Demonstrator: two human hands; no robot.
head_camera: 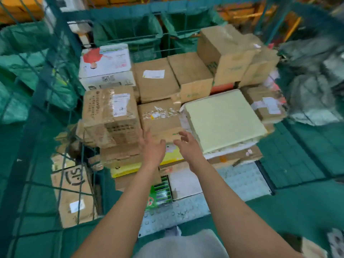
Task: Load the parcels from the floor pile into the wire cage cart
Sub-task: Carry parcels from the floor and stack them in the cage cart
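Left hand (151, 146), right hand (188, 145): fingers spread, empty, at taped box (160, 118), likely seating it among cart (55, 75) parcels.

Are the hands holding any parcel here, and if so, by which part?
Nothing is held. The left hand and right hand hover open at the near edge of the taped brown box.

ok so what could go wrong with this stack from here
The taped box at front left juts out past the boxes under it, so a nudge could tip it off. Both hands, left and right, are open and hold nothing by the middle brown box, so a careless push could shift the pale green parcel beside it.
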